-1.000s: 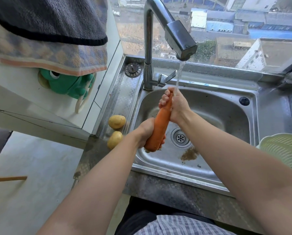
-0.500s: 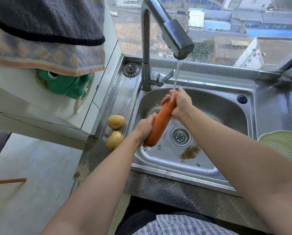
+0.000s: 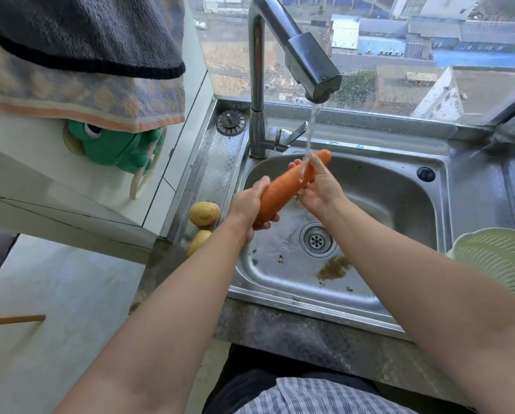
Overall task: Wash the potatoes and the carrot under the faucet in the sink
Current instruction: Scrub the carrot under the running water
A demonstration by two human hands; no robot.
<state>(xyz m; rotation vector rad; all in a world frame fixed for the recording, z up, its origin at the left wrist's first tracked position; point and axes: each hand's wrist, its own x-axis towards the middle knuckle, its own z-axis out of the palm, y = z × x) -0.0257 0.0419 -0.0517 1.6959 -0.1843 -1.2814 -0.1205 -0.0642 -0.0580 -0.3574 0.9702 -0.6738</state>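
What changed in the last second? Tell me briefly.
The right hand slid down the carrot, baring its far tip, and the carrot tilted further right. The left hand still grips its near end; the faucet keeps running; both potatoes stay beside the sink.

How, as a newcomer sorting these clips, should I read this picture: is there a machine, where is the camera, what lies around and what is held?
There is no machine here, only a person's two bare hands. The picture comes from a camera worn on the head, looking forward and down. The left hand holds the lower end of a carrot, and the right hand wraps round its upper part. Water runs onto it from the faucet above the steel sink. On the ledge left of the basin lie the farther potato and the nearer potato, both untouched. A green colander sits at the right edge.
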